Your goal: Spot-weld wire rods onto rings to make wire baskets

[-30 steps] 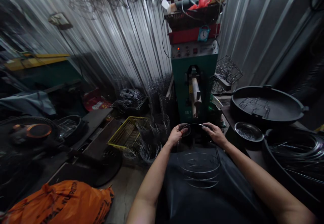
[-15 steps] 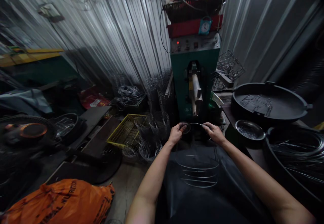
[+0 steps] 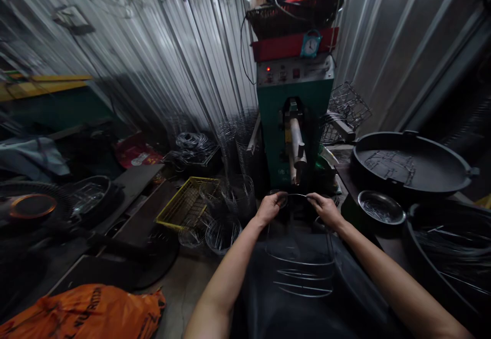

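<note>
My left hand (image 3: 269,208) pinches one end of a thin curved wire (image 3: 296,195), fingers closed. Opposite it, my right hand (image 3: 325,209) grips the same wire between thumb and fingers. Below, several curved wire hoops (image 3: 303,263) show over my dark-clad lap; they look like the lower part of a wire frame, though how they join the held wire is too dim to tell. Just beyond my hands is the copper-coloured tip (image 3: 295,176) of a green machine (image 3: 274,124); the wire appears slightly below it and nearer to me.
Left of the machine stand wire cylinders (image 3: 238,196) and a yellow basket (image 3: 174,211). To the right are a large black pan (image 3: 441,170), a metal bowl (image 3: 381,207) of small pieces and a tub (image 3: 418,247) of wire. An orange sack (image 3: 88,311) lies at lower left.
The view has shifted a little, so the machine and my hands appear lower. The wire arc between my hands looks flatter. Both hands keep their hold.
</note>
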### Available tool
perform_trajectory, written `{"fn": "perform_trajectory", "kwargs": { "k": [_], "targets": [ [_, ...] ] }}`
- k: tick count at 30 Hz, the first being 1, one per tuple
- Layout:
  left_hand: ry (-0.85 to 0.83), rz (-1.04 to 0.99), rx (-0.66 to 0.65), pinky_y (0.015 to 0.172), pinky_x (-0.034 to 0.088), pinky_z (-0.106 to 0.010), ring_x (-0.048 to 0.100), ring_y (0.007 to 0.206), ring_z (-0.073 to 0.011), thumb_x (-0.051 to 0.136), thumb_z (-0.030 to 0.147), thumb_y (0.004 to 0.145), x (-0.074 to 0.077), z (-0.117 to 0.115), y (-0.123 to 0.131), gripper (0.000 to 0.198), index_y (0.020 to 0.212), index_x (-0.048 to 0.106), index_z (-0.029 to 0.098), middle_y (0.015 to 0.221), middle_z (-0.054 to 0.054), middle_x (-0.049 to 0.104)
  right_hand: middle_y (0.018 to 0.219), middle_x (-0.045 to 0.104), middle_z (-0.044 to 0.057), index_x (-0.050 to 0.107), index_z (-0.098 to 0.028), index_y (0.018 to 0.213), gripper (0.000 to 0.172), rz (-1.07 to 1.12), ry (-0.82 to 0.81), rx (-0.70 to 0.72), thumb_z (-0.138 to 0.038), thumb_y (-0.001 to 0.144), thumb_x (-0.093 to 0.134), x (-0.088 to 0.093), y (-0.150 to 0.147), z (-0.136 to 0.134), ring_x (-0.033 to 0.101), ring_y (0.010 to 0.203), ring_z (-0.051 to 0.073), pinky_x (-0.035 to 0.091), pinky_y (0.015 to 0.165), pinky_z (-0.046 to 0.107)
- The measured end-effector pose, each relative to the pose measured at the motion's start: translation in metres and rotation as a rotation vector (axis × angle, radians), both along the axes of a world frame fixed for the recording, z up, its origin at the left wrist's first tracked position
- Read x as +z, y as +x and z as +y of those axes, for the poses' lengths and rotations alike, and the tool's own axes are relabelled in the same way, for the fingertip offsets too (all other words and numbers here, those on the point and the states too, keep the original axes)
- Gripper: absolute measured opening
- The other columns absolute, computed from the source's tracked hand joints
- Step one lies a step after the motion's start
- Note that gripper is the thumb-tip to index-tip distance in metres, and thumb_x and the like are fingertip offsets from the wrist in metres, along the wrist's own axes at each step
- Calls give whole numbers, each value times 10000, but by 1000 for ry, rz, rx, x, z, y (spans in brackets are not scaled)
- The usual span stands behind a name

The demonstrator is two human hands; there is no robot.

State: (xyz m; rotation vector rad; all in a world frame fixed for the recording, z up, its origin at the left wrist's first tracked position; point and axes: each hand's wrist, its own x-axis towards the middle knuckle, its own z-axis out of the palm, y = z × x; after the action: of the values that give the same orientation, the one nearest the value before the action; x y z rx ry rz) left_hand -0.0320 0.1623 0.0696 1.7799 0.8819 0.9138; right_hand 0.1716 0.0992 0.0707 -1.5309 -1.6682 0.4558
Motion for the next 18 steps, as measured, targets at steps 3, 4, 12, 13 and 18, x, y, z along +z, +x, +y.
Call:
{"fn": "perform_trajectory", "kwargs": {
  "k": [3,4,12,13,18],
  "targets": [
    [-45,11,-33,917,363,-285,556,970,-175,571,204,697,4,4,2,309,997,631,250,991,-15,650,781,664,33,602,-203,948,285,-44,6,26,-350,804,405,-4,5,6,611,696,175,458,652,265],
    [-73,18,-34,924,358,-287,550,987,-179,585,189,679,5,5,2,325,993,632,259,991,-9,651,806,666,36,597,-209,970,284,-63,11,39,-332,807,400,-6,7,7,614,711,178,460,665,271],
    [-33,49,-40,886,395,-298,572,949,-197,553,65,617,6,20,10,431,992,626,264,970,-12,658,813,667,53,595,-230,977,283,-205,68,32,-289,809,375,-5,16,21,616,678,182,461,616,274],
    [-4,57,-53,884,396,-301,575,943,-199,540,52,613,6,23,11,448,1001,623,260,971,-17,658,803,666,54,595,-228,973,285,-208,71,31,-293,810,371,-4,16,23,615,672,181,460,609,271],
    [-17,51,-32,870,402,-297,579,928,-200,517,7,561,9,33,16,485,957,634,261,903,-7,672,759,658,64,599,-198,940,301,-188,60,24,-324,814,355,0,17,33,610,646,177,451,595,264]
  ]
}}
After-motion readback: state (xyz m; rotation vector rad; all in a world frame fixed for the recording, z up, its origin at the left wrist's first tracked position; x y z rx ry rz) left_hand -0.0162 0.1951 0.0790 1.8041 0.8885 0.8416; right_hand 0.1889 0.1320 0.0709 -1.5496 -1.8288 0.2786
